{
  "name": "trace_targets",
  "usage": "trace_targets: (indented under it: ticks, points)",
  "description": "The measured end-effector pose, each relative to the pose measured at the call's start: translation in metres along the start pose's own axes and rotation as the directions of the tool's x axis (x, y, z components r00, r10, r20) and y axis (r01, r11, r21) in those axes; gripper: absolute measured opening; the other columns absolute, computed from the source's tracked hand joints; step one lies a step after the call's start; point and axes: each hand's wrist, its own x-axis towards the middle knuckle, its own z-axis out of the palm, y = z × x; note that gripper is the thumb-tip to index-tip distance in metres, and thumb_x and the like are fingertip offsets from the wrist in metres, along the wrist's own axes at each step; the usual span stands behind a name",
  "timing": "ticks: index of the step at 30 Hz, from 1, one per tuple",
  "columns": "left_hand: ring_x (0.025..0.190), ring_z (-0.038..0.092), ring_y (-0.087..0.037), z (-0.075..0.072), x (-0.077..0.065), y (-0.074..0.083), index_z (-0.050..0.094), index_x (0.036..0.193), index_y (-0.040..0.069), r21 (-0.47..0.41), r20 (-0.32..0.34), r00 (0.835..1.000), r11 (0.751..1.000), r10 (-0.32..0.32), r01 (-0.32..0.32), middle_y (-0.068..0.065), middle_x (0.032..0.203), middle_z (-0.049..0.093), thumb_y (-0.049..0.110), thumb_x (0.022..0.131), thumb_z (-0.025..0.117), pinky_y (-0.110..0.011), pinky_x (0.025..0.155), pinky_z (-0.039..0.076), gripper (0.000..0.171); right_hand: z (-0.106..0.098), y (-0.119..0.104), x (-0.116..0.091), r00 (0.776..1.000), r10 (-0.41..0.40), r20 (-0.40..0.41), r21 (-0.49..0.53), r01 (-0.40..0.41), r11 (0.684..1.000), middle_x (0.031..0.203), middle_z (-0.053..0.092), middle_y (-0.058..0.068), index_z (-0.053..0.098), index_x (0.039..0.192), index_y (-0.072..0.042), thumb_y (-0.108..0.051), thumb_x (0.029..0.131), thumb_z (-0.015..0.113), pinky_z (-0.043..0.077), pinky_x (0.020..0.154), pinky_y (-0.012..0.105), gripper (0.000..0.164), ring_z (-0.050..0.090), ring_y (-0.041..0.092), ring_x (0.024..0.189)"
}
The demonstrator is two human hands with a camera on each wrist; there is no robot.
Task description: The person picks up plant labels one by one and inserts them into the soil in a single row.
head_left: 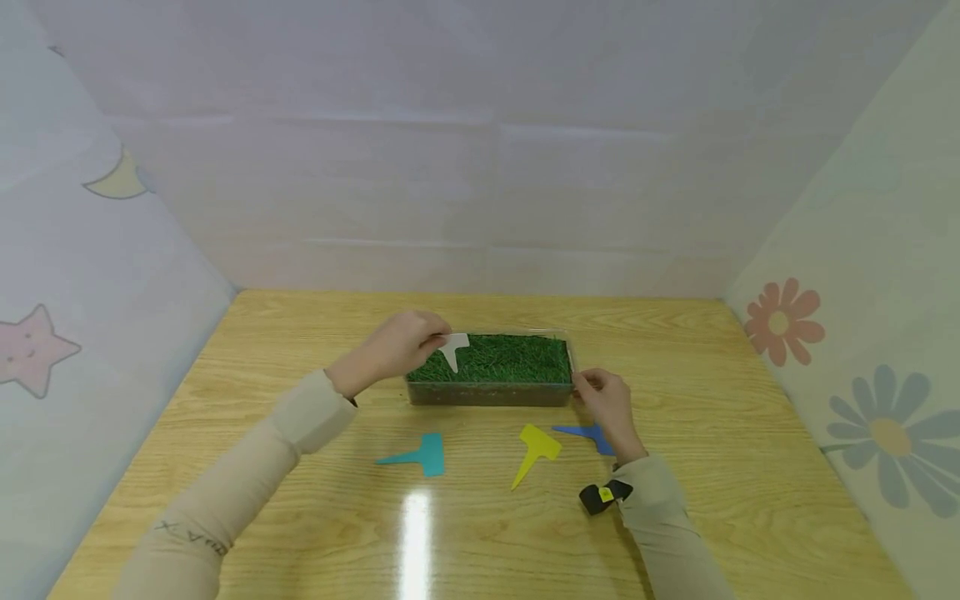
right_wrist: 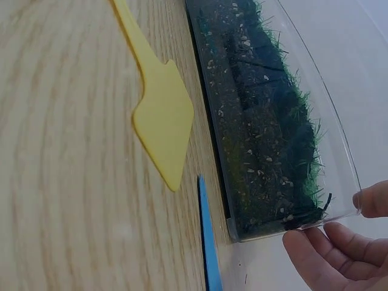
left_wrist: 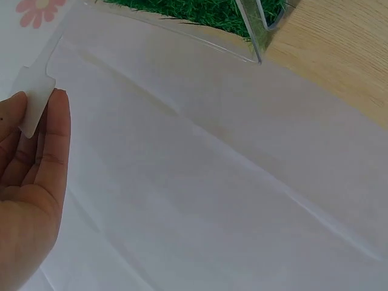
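Between the thumb and fingers of my left hand (head_left: 397,348), a white T-shaped plant label (head_left: 452,351) is pinched by its wide head. Its pointed stem is directed down at the left part of the artificial grass (head_left: 517,358). This grass fills a clear rectangular box (head_left: 487,395) with a dark, speckled layer below. My right hand (head_left: 611,407) holds the box's right end near the front corner. In the right wrist view, the thumb (right_wrist: 374,200) is at the rim and the fingers (right_wrist: 315,257) are against the end wall.
In front of the box lie a teal plant label (head_left: 431,454), a yellow one (head_left: 540,444) and a blue one (head_left: 597,435), partly hidden by my right hand. A black strap piece (head_left: 597,499) sits at my right wrist. Pale printed sheets (head_left: 487,192) enclose the wooden table (head_left: 300,533).
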Motion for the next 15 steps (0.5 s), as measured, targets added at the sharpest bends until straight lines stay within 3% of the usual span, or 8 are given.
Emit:
trace_targets:
  ticks: [15]
  points:
    - [0.077, 0.063, -0.022, -0.005, -0.004, -0.019, 0.067, 0.098, -0.003, -0.038, 0.028, 0.995, 0.994, -0.097, 0.098, -0.015, 0.092, 0.066, 0.0, 0.088, 0.057, -0.032, 0.069, 0.051, 0.014, 0.003, 0.004, -0.001, 0.998, -0.05, -0.05, -0.06, 0.047, 0.997, 0.087, 0.064, 0.02, 0.065, 0.098, 0.006, -0.017, 0.093, 0.053, 0.052, 0.064, 0.034, 0.026, 0.063, 0.034, 0.078]
